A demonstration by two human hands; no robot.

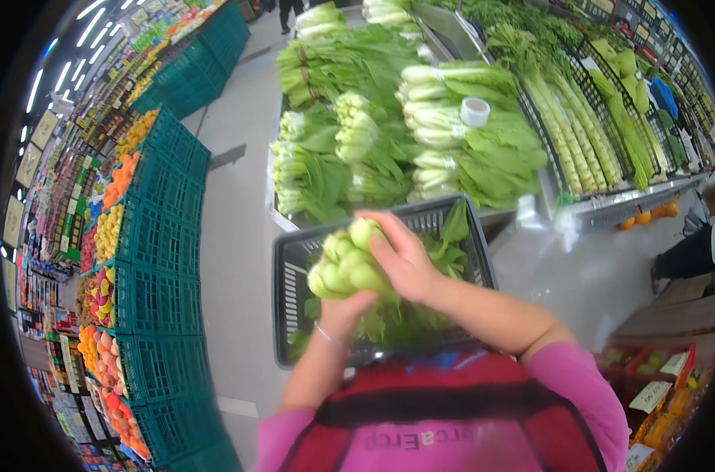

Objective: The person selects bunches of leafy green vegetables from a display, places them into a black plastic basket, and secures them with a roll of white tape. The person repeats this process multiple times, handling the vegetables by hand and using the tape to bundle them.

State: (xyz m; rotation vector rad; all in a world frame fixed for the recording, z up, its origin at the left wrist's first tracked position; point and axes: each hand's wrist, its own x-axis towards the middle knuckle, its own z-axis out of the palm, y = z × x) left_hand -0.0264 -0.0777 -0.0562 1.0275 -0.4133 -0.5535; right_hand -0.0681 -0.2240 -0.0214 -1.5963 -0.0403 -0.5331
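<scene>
Both of my hands hold a bunch of green leafy vegetables with pale bulbous stems, likely bok choy [346, 265], over a dark plastic basket [280, 295]. My left hand [341, 315] supports it from below at the near side, a thin bracelet on the wrist. Across the upper right side of the stems lies my right hand [401, 253]. Leaves hang down into the basket, where more greens [449, 242] lie. Beyond the basket, similar bunches [357, 127] and white-stemmed leafy bundles [440, 106] cover the display. A roll of clear tape [475, 111] rests on these bundles.
Teal plastic crates [162, 295] topped with fruit line the left, across a grey aisle floor [233, 236]. Long-stemmed vegetables [570, 130] fill trays at the right. Blurred clear plastic bags [564, 224] hang near the display corner. Packaged produce [658, 360] is at lower right. A person's legs [289, 12] show far ahead.
</scene>
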